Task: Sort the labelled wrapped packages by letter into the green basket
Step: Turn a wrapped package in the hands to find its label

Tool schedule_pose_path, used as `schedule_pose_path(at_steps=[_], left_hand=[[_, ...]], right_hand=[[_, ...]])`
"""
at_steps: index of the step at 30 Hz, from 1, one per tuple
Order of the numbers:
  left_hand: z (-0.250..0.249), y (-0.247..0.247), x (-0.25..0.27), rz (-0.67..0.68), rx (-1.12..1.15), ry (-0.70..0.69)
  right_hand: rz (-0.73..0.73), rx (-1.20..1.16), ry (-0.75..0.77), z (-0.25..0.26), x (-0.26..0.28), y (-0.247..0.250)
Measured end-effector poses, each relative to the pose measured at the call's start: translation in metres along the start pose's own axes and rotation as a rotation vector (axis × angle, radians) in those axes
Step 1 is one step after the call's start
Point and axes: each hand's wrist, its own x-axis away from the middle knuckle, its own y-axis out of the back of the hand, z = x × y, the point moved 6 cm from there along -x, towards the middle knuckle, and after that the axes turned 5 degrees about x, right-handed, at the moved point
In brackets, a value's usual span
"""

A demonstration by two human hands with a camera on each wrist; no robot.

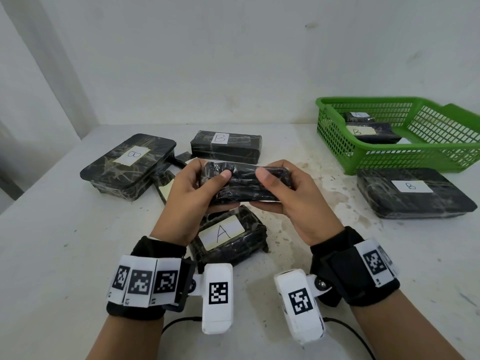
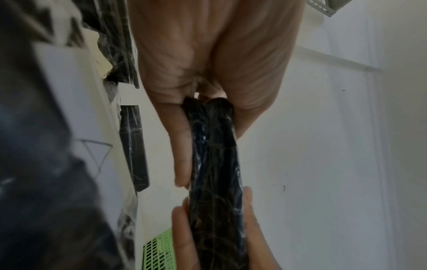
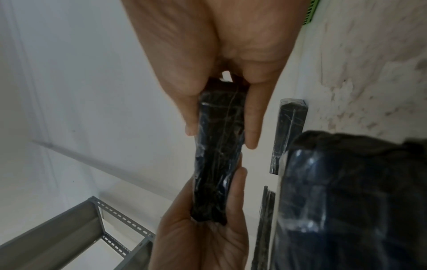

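The left hand and right hand each clamp one end of a black wrapped package, held above the desk with no label showing. Directly below lies the package marked A. The green basket stands at the far right, holding an A and a B package.

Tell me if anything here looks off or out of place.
The package held by the left hand and right hand shows no letter label in any view. The green basket holds packages marked A and B together.
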Motion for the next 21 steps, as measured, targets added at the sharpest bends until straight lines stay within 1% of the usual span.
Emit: schedule_pose_path(at_steps=[3, 5, 7, 9, 13, 15, 17, 21], left_hand=[[-0.001, -0.006, 0.001, 0.056, 0.032, 0.015], [0.000, -0.007, 0.002, 0.072, 0.043, 0.029], [0.000, -0.005, 0.001, 0.055, 0.033, 0.011], [0.000, -0.001, 0.000, 0.021, 0.013, -0.018], [-0.002, 0.004, -0.001, -0.018, 0.051, -0.024], [-0.002, 0.003, -0.002, -0.016, 0.094, 0.004], [-0.001, 0.001, -0.001, 0.005, 0.092, 0.029], [-0.001, 0.003, -0.001, -0.023, 0.050, -0.014]], right_hand=[[-0.056, -0.002, 0.042, 0.001, -0.002, 0.006], [-0.068, -0.017, 0.040, 0.001, -0.003, 0.009], [-0.064, -0.009, 0.042, 0.001, -0.003, 0.009], [-0.022, -0.005, 0.030, 0.000, -0.003, 0.005], [0.092, -0.138, -0.003, -0.002, -0.004, -0.003], [0.064, -0.142, 0.041, 0.001, -0.004, 0.000], [0.022, -0.094, 0.091, 0.002, -0.003, 0.003], [0.036, -0.072, 0.107, 0.005, -0.002, 0.002]])
